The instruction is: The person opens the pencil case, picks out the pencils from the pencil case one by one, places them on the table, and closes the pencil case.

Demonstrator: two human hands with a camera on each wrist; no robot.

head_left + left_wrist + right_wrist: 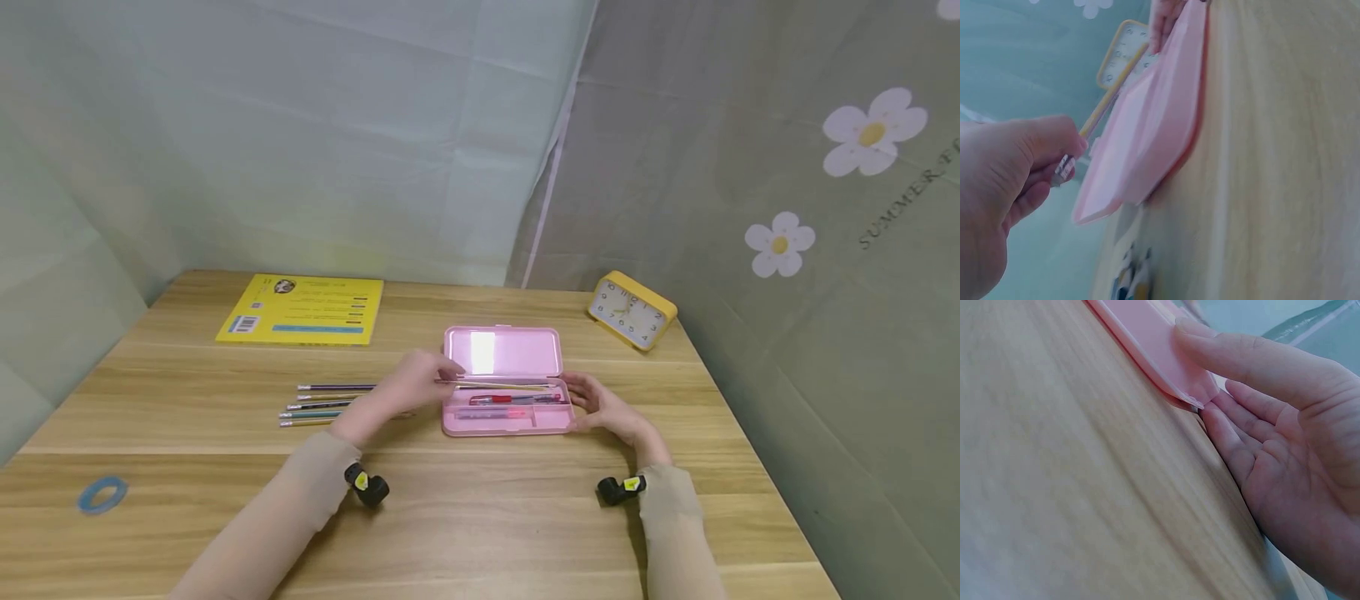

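Note:
A pink pencil case (522,350) lies with its lid swung back on the table. My left hand (408,383) pinches a yellow pencil (1107,100) near its silver eraser end, and the pencil's shaft reaches over the case's back compartment. At the case's right end, my right hand (611,412) holds it, with the thumb (1204,347) on the near side and fingers around the corner. Inside lie a red-and-clear pen (517,399) and, in the front compartment, a clear pen with a pink part (491,414). Several pencils (318,406) lie left of the case, partly hidden behind my left hand.
A yellow book (315,310) lies at the back left of the wooden table (480,517). The yellow clock (632,310) leans at the back right. Near the left edge is a blue ring (102,495). Curtains hang behind and along the right side.

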